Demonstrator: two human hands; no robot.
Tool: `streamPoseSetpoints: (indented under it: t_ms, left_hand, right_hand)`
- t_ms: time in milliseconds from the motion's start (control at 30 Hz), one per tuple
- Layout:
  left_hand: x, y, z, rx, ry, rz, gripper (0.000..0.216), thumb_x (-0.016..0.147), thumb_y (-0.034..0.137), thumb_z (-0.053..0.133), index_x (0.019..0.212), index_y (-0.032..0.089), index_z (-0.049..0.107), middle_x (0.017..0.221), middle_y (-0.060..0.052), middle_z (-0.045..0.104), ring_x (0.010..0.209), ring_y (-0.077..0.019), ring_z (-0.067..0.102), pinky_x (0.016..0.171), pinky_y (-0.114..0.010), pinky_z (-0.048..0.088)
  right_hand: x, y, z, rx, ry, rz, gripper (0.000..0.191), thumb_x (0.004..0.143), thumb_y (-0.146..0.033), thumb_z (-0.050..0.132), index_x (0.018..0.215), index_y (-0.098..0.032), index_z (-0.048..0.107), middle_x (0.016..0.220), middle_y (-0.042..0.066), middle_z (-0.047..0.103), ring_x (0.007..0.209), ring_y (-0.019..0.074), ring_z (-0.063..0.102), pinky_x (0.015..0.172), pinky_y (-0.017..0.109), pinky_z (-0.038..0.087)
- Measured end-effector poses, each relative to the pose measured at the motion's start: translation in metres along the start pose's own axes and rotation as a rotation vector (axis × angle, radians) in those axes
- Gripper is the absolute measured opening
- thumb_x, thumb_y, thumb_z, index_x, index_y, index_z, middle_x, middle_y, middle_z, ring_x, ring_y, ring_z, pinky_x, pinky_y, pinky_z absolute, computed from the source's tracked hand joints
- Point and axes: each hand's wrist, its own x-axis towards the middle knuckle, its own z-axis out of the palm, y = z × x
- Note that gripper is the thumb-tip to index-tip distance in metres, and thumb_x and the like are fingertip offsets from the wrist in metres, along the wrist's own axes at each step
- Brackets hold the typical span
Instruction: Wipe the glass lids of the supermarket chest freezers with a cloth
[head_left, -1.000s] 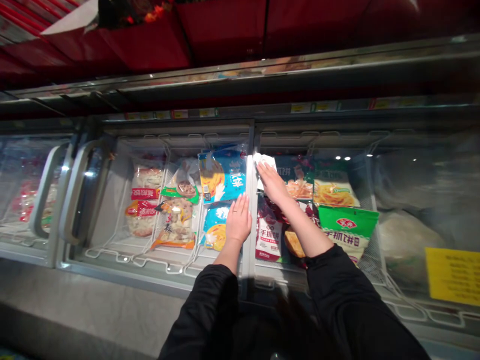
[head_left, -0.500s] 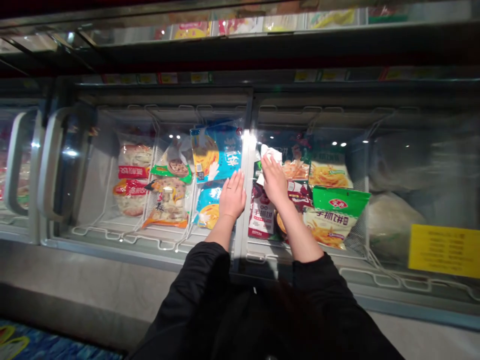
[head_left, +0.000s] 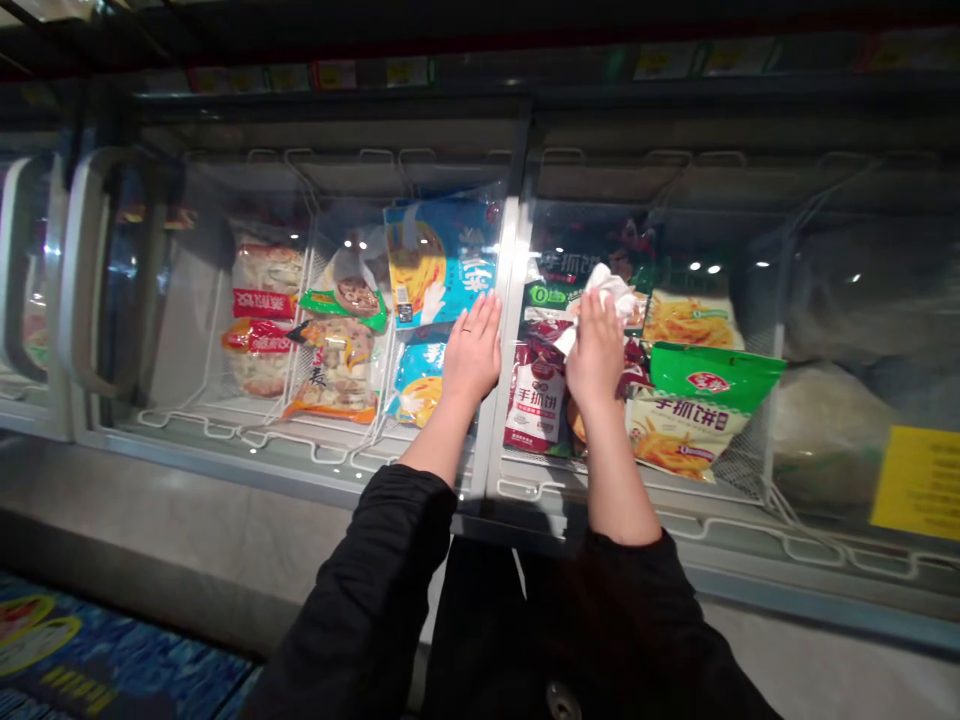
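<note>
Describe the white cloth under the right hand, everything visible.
The white cloth looks like crumpled paper or thin fabric, bunched in creased folds. It is pressed against the freezer's sloped glass lid by the right hand, which covers its lower part; the upper edge pokes out above the hand.

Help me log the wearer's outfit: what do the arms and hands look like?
Loose black fabric long sleeves cover both arms: left sleeve, right sleeve, each ending short of the wrist. The left hand and right hand are ungloved; a thin ring circles one left finger.
</note>
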Motion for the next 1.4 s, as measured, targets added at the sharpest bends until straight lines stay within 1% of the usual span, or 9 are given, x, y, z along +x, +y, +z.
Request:
streamPoseSetpoints:
  t_ms: [133,267,433,667,833,967,1133,1233,1400]
  left_hand:
    - [-0.003,-0.001,0.005,-0.039,0.018,0.027,0.046,0.083,0.016,0.026,0.127,0.008,0.016,0.134,-0.001,0.014,0.122,-0.0142,0.003,0.101,-0.037,0.011]
    - [-0.005,-0.002,0.005,-0.089,-0.009,0.000,0.044,0.085,0.020,0.027,0.127,0.019,0.014,0.133,0.006,0.012,0.122,-0.0118,0.004,0.103,-0.037,0.010]
    - [-0.007,-0.001,0.007,-0.083,-0.003,0.006,0.044,0.085,0.019,0.027,0.127,0.019,0.014,0.134,0.006,0.010,0.122,-0.0105,0.001,0.104,-0.035,0.008]
    - [-0.009,-0.004,0.013,-0.034,0.058,0.025,0.047,0.082,0.017,0.029,0.127,0.017,0.018,0.133,0.003,0.016,0.122,-0.0110,0.005,0.103,-0.031,0.008]
    - [-0.010,-0.004,0.010,-0.042,0.049,0.021,0.047,0.081,0.016,0.029,0.127,0.018,0.019,0.133,0.002,0.017,0.122,-0.0115,0.005,0.103,-0.032,0.009]
    - [-0.011,-0.004,0.010,-0.056,0.063,0.030,0.047,0.081,0.015,0.028,0.127,0.016,0.019,0.133,0.001,0.015,0.122,-0.0119,0.005,0.102,-0.033,0.011]
    - [-0.013,-0.007,0.012,-0.106,0.047,0.025,0.048,0.081,0.017,0.029,0.127,0.019,0.019,0.133,0.002,0.018,0.122,-0.0135,0.005,0.102,-0.035,0.011]
    - [-0.015,-0.008,0.014,-0.135,0.048,0.035,0.047,0.081,0.018,0.028,0.127,0.019,0.019,0.133,0.002,0.018,0.122,-0.0133,0.005,0.103,-0.035,0.009]
    - [-0.023,-0.009,0.018,-0.095,0.047,0.085,0.050,0.079,0.016,0.028,0.128,0.015,0.018,0.134,0.001,0.012,0.122,-0.0119,0.003,0.103,-0.032,0.007]
  right_hand:
    - [-0.016,-0.033,0.014,0.080,-0.077,-0.221,0.056,0.074,-0.004,0.024,0.128,-0.020,0.020,0.133,-0.002,0.019,0.122,0.0158,0.008,0.099,0.043,0.017]
    - [-0.075,-0.022,0.009,0.145,-0.170,-0.343,0.056,0.074,-0.003,0.026,0.126,-0.023,0.025,0.131,-0.005,0.022,0.122,0.0121,0.012,0.101,0.037,0.018]
    - [-0.093,0.011,0.003,0.158,-0.091,-0.213,0.057,0.073,-0.005,0.027,0.127,-0.024,0.022,0.131,-0.004,0.022,0.122,0.0145,0.012,0.100,0.042,0.017]
    - [-0.098,-0.040,0.024,0.182,-0.133,-0.345,0.056,0.074,-0.004,0.027,0.126,-0.022,0.024,0.131,-0.004,0.022,0.122,0.0132,0.012,0.101,0.038,0.018]
    - [-0.141,-0.018,0.013,0.142,-0.191,-0.322,0.059,0.073,-0.002,0.028,0.126,-0.027,0.022,0.130,-0.006,0.024,0.121,0.0134,0.016,0.101,0.039,0.018]
    - [-0.116,-0.012,0.015,0.149,-0.091,-0.218,0.059,0.073,-0.003,0.028,0.128,-0.024,0.020,0.131,-0.004,0.024,0.122,0.0156,0.013,0.100,0.043,0.018]
    - [-0.092,-0.049,0.034,0.170,-0.051,-0.261,0.056,0.074,-0.004,0.026,0.127,-0.021,0.021,0.131,-0.003,0.023,0.122,0.0151,0.011,0.100,0.042,0.017]
    - [-0.123,-0.054,0.035,0.161,-0.121,-0.308,0.057,0.073,-0.003,0.027,0.127,-0.022,0.022,0.132,-0.005,0.021,0.122,0.0127,0.011,0.102,0.037,0.017]
    - [-0.182,-0.017,0.014,0.141,-0.179,-0.214,0.058,0.073,-0.005,0.029,0.126,-0.029,0.022,0.130,-0.008,0.023,0.121,0.0127,0.015,0.101,0.040,0.019]
